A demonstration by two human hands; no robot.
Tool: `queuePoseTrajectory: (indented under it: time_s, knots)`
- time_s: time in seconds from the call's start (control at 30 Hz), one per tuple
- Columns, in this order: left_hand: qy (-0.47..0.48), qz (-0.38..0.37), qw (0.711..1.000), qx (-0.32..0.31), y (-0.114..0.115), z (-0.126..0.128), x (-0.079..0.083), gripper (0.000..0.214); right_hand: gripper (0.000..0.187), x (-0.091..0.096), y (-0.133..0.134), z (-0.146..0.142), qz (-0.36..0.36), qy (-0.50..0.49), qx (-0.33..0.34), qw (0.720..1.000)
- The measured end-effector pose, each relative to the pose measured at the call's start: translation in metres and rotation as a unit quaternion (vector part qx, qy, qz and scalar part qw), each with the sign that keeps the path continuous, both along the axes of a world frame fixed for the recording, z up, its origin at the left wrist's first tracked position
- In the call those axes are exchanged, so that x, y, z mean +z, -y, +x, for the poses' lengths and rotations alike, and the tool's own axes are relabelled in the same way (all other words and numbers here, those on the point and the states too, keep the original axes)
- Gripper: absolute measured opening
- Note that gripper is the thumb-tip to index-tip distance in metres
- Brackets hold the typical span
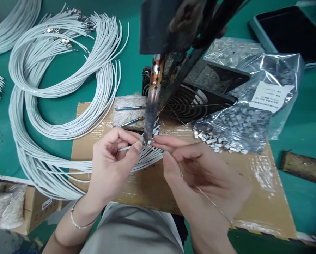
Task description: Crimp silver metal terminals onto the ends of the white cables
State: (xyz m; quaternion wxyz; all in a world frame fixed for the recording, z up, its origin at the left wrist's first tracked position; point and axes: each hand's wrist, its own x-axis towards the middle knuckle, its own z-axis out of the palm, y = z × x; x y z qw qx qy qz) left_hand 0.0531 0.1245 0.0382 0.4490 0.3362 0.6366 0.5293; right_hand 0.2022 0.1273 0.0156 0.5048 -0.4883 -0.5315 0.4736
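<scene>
My left hand (113, 158) is closed in a pinch on the end of a white wire (125, 149), holding it up to the tip of a fixed soldering iron (151, 109). My right hand (197, 169) is closed too; thumb and forefinger pinch a thin solder wire (211, 201) that trails back over my wrist, and its end meets the iron's tip. A fan of white wire ends (147, 155) lies under both hands on a cardboard sheet (253, 176).
Large coils of white wires (62, 81) lie on the green table at left. A black fan (197, 98) stands behind the iron. An open plastic bag of small metal terminals (234, 130) spills at right. A dark tray (287, 31) sits at the far right.
</scene>
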Motion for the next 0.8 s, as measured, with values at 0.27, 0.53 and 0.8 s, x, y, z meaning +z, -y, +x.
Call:
queuePoseTrajectory:
  time_s: [0.27, 0.53, 0.8]
  knots:
    - [0.008, 0.005, 1.0, -0.004, 0.0004, -0.0009, 0.0007, 0.018, 0.024, 0.0012, 0.0005, 0.0001, 0.005, 0.001, 0.0, 1.0]
    - [0.019, 0.025, 0.999, -0.011, 0.0016, -0.0029, -0.0029, 0.018, 0.025, -0.0015, -0.0013, -0.0014, 0.022, 0.004, 0.0, 1.0]
    - [0.006, 0.024, 1.0, -0.012, 0.002, -0.004, -0.0036, 0.017, 0.024, -0.0008, -0.0008, -0.0017, 0.017, -0.005, 0.004, 1.0]
